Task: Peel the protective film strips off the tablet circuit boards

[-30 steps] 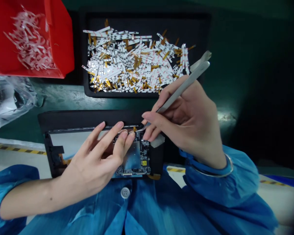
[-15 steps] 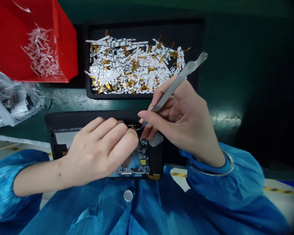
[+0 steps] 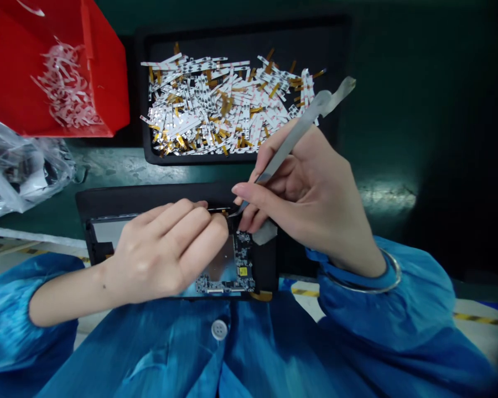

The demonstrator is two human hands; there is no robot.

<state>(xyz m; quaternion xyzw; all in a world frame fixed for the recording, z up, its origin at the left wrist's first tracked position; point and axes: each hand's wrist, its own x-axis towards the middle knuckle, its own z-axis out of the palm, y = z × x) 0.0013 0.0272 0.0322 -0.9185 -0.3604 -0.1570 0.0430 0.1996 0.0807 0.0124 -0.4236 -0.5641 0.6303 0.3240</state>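
Note:
A bare circuit board (image 3: 228,265) with dark components and a metal shield lies in a black device frame (image 3: 149,196), beside a pale panel (image 3: 108,232). My left hand (image 3: 166,249) is curled at the board's top edge, its fingertips pinching a thin dark flex strip (image 3: 218,209). My right hand (image 3: 311,204) grips steel tweezers (image 3: 292,143), whose tips reach the same edge just right of those fingertips. My left fingers hide the board's upper left part.
A black tray (image 3: 240,33) holds a heap of white strips with amber flex tails. At the top left stand a red bin (image 3: 103,83) of white scraps and a crumpled plastic bag (image 3: 25,171). A green bench lies beneath everything.
My left fingers have gone from spread over the board to curled together at its top edge. The tweezers have stayed near that edge, and the view has shifted slightly.

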